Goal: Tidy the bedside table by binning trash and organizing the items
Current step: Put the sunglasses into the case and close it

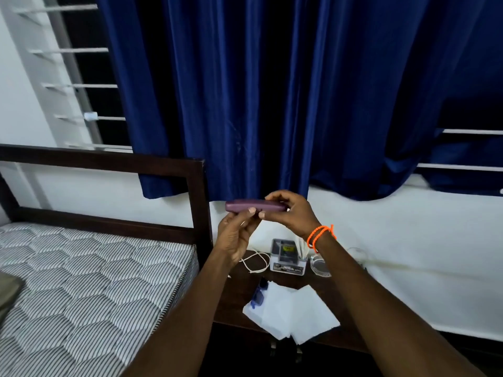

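Both hands hold a purple oblong case [246, 205] in the air above the dark wooden bedside table [239, 289]. My left hand [235, 232] grips it from below with thumb and fingertips. My right hand [291, 213], with an orange cord on the wrist, pinches its right end. On the table lie white tissues [294, 311], blue glasses [258, 293] partly on the tissues, a white cable [255, 261], a small grey organiser box [285, 257], a holder of white sticks [303, 251] and a clear glass dish [321, 263].
A bed with a striped hexagon-pattern mattress [89, 281] and dark headboard [198, 197] stands left of the table. A blue curtain [272, 91] hangs over the barred window behind. A clear glass [358, 255] stands at the table's right rear, near the white wall.
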Motion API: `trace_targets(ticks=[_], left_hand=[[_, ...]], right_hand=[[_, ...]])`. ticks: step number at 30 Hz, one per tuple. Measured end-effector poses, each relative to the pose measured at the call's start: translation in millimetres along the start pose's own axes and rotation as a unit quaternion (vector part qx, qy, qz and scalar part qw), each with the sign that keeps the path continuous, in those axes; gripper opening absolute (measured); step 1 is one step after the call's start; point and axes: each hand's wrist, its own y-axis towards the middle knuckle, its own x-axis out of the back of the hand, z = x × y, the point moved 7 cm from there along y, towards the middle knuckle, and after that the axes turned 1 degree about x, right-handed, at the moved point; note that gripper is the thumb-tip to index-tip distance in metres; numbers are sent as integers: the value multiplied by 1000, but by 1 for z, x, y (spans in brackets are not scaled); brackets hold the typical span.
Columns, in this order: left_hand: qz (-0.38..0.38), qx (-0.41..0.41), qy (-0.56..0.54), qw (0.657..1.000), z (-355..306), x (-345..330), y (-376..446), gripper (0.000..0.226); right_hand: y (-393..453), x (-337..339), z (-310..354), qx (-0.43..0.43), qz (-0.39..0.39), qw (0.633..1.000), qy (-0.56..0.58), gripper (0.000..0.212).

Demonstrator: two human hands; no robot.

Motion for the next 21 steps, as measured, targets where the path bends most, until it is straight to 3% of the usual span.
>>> trace_targets(ticks=[5, 9, 12, 21], left_hand=[[13, -16, -96, 995, -6, -17, -5, 23], [12, -43, -81, 996, -11, -21, -8, 42], [10, -46, -65, 997, -13, -18, -9, 38], [2, -36, -24, 999, -22, -8, -6, 20]], right_hand=[[10, 10, 35, 74, 13, 991, -114, 40], [12, 9, 60, 139, 31, 965, -218, 35], [16, 3, 74, 152, 78, 939, -298, 30], [19, -28, 97, 226, 168, 772, -569, 35]])
